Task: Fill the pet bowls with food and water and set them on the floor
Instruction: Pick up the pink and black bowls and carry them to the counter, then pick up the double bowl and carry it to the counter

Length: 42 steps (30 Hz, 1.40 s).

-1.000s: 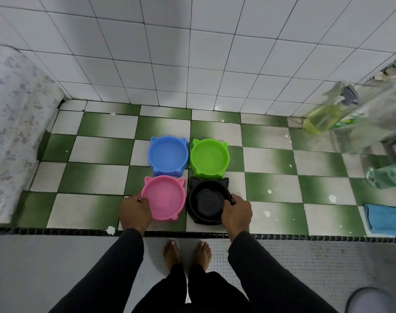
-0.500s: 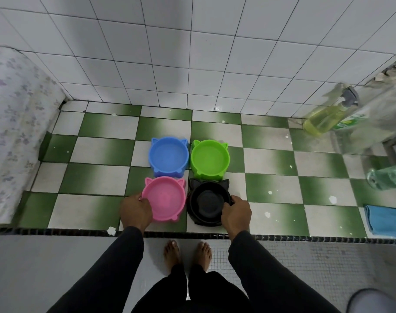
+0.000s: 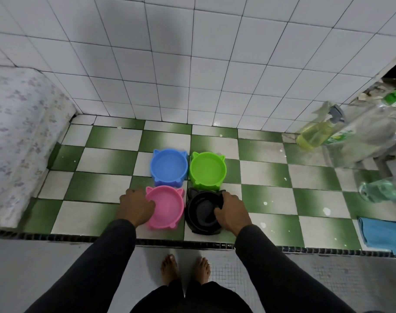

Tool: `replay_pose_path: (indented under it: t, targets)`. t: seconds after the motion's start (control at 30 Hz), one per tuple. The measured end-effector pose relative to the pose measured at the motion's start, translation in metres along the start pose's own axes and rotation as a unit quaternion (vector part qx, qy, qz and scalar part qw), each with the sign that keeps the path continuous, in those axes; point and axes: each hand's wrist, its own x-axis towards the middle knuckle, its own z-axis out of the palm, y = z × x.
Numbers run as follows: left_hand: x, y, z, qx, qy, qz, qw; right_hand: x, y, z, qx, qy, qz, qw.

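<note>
- Four cat-eared pet bowls sit in a tight two-by-two block on the green-and-white checkered table (image 3: 106, 208); the pink bowl (image 3: 166, 207) serves here as the landmark.
- The blue bowl (image 3: 169, 167) lies just beyond the pink bowl, towards the tiled wall (image 3: 192, 64), nearly touching it.
- The black bowl (image 3: 202, 208) is just to the right of the pink bowl, and the green bowl (image 3: 208, 169) stands diagonally beyond, next to the blue one.
- All four stand upright, mouths facing up, and each bowl's two ears point away from the person, towards the wall (the bowls are roughly round, so no long axis stands out).
- The left hand (image 3: 136, 205) grips the pink bowl's left rim, thumb hooked over the edge into the bowl.
- The right hand (image 3: 232, 210) holds the black bowl's right rim, thumb curled inside, fingers around the outer side.
- Whether the bowls contain anything cannot be told.
- Far right of the pink bowl lie a yellow-green spray bottle (image 3: 316, 134), clear plastic bottles (image 3: 382, 190) and a blue cloth (image 3: 384, 233).
- Left of it is a flower-patterned covering (image 3: 16, 136).
- Bare feet (image 3: 184, 267) stand on the floor below the table's edge.
</note>
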Motion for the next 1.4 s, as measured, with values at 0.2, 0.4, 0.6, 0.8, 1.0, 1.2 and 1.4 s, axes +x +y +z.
replay_pose_path:
  t: [0.2, 0.4, 0.6, 0.8, 1.0, 1.2, 1.4]
  targets:
    - [-0.014, 0.013, -0.041, 0.056, 0.006, 0.054, 0.997, 0.009, -0.019, -0.032, -0.105, -0.038, -0.080, 0.990]
    - [-0.030, 0.020, -0.081, 0.085, 0.026, 0.097, 0.991, 0.015, -0.049, -0.068, -0.145, -0.029, -0.160, 0.976]
    - [-0.058, 0.014, -0.111, 0.066, 0.095, 0.068, 0.991, 0.008, -0.085, -0.098, -0.147, 0.010, -0.237, 0.960]
    - [-0.084, -0.015, -0.135, 0.044, 0.138, 0.034, 0.989, 0.005, -0.131, -0.109, -0.172, 0.014, -0.284, 0.943]
    - [-0.106, -0.068, -0.156, 0.011, 0.177, -0.005, 0.984, -0.009, -0.189, -0.098, -0.203, 0.026, -0.334, 0.920]
    - [-0.137, -0.141, -0.177, -0.013, 0.204, -0.055, 0.977, -0.038, -0.272, -0.072, -0.229, 0.032, -0.399, 0.887]
    - [-0.175, -0.230, -0.203, -0.032, 0.226, -0.105, 0.968, -0.085, -0.365, -0.027, -0.244, 0.011, -0.459, 0.854]
